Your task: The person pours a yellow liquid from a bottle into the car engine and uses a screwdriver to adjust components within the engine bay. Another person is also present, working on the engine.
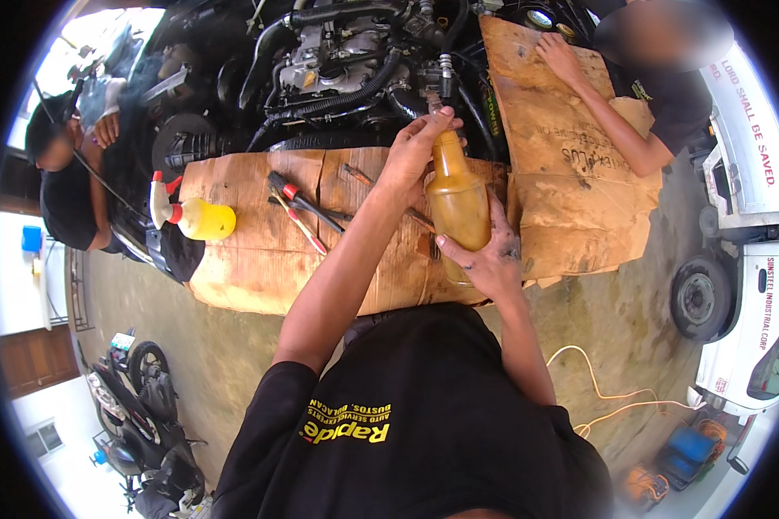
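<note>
Left grip [416, 156] and right grip [496, 258] hold 1 bottle [457, 203].

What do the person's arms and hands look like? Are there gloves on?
No gloves! The left hand and right hand are both bare, and dark smudges mark the back of the right one. The forearms are uncovered too. The black shirt has short sleeves and yellow lettering.

Yellow shirt lettering [350, 429], cardboard print [586, 157], vehicle lettering [768, 303]
</note>
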The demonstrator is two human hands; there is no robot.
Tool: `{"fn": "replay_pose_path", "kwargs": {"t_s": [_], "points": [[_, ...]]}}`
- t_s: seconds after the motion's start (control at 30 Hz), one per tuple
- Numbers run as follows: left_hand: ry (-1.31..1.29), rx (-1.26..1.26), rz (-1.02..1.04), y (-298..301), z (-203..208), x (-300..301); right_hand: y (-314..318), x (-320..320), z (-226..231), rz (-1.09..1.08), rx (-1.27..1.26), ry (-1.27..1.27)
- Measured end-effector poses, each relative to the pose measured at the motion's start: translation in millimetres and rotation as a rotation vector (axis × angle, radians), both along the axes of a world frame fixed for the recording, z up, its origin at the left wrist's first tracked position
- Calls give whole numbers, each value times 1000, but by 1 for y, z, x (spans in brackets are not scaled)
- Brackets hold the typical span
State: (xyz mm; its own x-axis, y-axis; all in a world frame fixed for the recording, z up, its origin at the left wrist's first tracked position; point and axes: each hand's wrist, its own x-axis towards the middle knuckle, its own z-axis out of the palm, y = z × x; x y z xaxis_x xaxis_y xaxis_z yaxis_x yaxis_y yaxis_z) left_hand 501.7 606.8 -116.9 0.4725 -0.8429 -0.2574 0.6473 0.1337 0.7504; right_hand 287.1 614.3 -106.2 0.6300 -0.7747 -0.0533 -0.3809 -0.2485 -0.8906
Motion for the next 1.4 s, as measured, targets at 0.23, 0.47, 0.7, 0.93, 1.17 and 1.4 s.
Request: {"fn": "replay_pose_path", "kwargs": {"t_s": [0.23, 0.47, 0.7, 0.93, 1.17, 1.4], "points": [[-46, 2, -36, -11, 3, 19, -3, 24, -4, -44, -41, 61], [-22, 67, -45, -27, 7, 38, -19, 43, 7, -47, -44, 243], [-15, 154, -35, -44, 6, 39, -32, 50, -8, -18, 46, 182], [-49, 200, -40, -54, 4, 40, -41, 50, -20, 15, 83, 118], [-84, 221, -29, -57, -11, 49, -49, 51, -19, 54, -13, 168], [-88, 227, -14, -64, -4, 51, -56, 59, -14, 36, 67, 133]]}}
